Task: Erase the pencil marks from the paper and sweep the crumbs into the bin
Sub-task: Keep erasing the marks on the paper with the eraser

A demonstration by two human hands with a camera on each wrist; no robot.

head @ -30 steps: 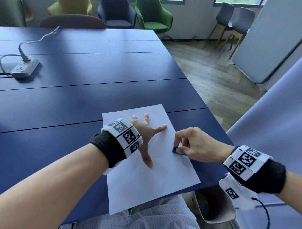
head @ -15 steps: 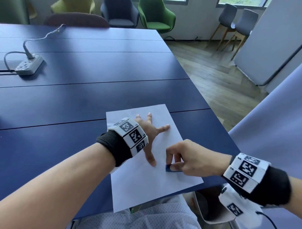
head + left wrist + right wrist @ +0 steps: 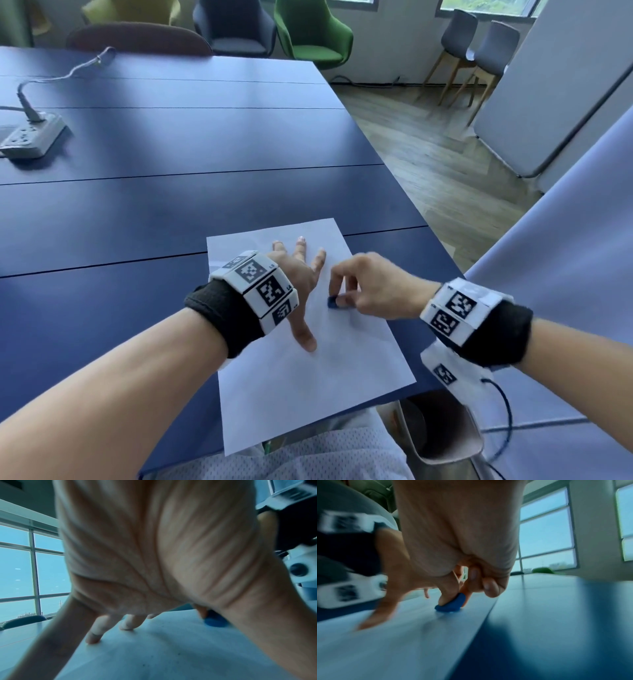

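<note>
A white sheet of paper [image 3: 308, 387] lies on the dark blue table [image 3: 171, 205] near its front right corner. My left hand [image 3: 299, 274] presses flat on the sheet with fingers spread, thumb pointing toward me. Just right of it, my right hand [image 3: 363, 291] pinches a small blue eraser [image 3: 333, 303] between thumb and fingertips, its edge down on the paper. The eraser [image 3: 452, 605] shows clearly in the right wrist view, and again [image 3: 215, 620] past the left palm. Tiny dark specks dot the paper [image 3: 171, 655]. No pencil marks are readable.
A beige bin [image 3: 445, 435] stands on the floor below the table's front right corner, under my right wrist. A white power strip [image 3: 32, 135] with its cable lies at the far left of the table. Chairs [image 3: 311, 31] line the far side.
My right hand slid the eraser toward me, then back away up the sheet to beside the left index finger. The left hand stayed pressed on the paper.
</note>
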